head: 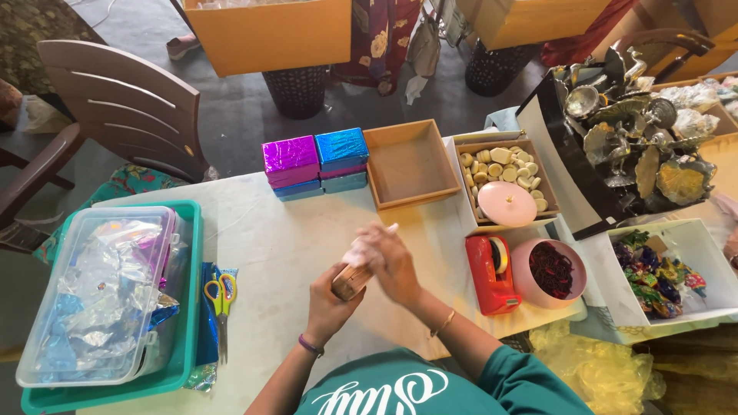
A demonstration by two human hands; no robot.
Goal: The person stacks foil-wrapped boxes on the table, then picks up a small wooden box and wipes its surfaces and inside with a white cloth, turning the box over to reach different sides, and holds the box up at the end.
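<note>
While both hands meet over the middle of the white table (269, 246), the left hand (329, 301) grips the lower end of a small wooden box (350, 282) w/ fingers wrapped round it, and the right hand (388, 261) closes over the top end, blurred, so exact finger spread can't be told. Box sits tilted, just above the tabletop.

Right of the hands: red tape dispenser (489, 274), touching a pink bowl (549, 271) of dark red bits. Behind those, a wooden tray (503, 180) of pale round pieces w/ a pink lid (506, 203) on it, and an empty wooden tray (409, 164) beside it. Foil-wrapped boxes (315, 163), purple & blue, stacked next to that.

Left: scissors (221, 303) w/ yellow handles, near a teal bin (187, 307) holding a clear tub (100, 296) of foil sheets.

Far right: white box (696, 246) of wrapped sweets, silver ornaments (638, 134). Brown chair (127, 104) and grey floor (238, 107) beyond the table.
</note>
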